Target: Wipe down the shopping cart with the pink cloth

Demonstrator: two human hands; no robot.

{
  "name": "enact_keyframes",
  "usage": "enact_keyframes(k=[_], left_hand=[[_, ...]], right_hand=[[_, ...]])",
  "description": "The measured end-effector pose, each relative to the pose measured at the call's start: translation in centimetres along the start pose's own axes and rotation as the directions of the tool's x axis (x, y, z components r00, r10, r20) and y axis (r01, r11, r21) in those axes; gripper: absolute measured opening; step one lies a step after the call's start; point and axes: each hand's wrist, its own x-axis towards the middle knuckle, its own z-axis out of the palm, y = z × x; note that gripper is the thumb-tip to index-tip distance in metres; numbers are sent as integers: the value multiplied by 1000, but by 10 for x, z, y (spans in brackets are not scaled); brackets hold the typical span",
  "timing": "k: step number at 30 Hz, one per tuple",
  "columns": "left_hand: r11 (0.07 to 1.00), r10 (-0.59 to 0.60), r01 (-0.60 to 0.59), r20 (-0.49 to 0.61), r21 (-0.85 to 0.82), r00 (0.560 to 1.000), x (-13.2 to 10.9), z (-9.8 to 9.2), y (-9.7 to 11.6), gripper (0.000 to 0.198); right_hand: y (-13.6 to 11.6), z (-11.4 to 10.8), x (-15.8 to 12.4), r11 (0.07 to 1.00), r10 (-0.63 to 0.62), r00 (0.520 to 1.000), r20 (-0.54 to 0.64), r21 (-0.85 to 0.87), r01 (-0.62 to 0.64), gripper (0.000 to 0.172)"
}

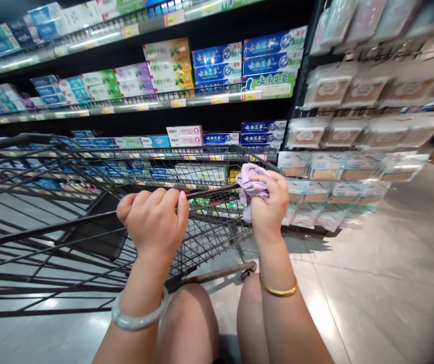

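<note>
A black wire shopping cart [209, 230] stands in front of me, its basket stretching off to the left. My left hand [155, 217] is closed around the dark rail along its top edge, knuckles up. Further right, my right hand [272, 199] is closed on a crumpled light purple cloth [253, 183], which lies against the same rail near the cart's corner. Part of the cloth hangs below the fingers. The stretch of rail under each hand is hidden.
Behind the cart, shelves [122, 103] hold boxed toothpaste [217, 63]. Hanging packs [329, 91] line the display at right. A cart wheel [247, 272] rests on the tiled floor [384, 283], close to my knees [190, 318].
</note>
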Motion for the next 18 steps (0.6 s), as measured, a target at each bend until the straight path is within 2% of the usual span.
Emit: enact_keyframes(k=[3, 6, 8, 11, 13, 15, 18], left_hand=[[1000, -11, 10, 18, 9, 1000, -2, -3, -2, 29], [1000, -17, 16, 31, 17, 999, -3, -5, -3, 28], [1000, -17, 16, 30, 5, 999, -3, -6, -4, 28], [1000, -2, 3, 25, -16, 1000, -4, -6, -7, 24], [1000, 4, -4, 7, -12, 1000, -6, -5, -10, 22], [1000, 13, -13, -5, 10, 1000, -7, -3, -13, 21], [999, 33, -33, -3, 43, 999, -8, -3, -18, 21]], right_hand=[[-16, 4, -5, 996, -82, 992, 100, 50, 77, 37], [-29, 9, -9, 976, -213, 953, 217, 100, 195, 32], [-26, 7, -7, 981, -184, 963, 197, 92, 169, 35], [-13, 0, -1, 998, -49, 996, 68, 46, 46, 38], [-12, -2, -1, 999, -17, 999, 28, 30, 16, 37], [-20, -2, -3, 997, -56, 994, 98, 58, 50, 37], [-30, 0, -6, 980, -184, 953, 242, 124, 158, 33]])
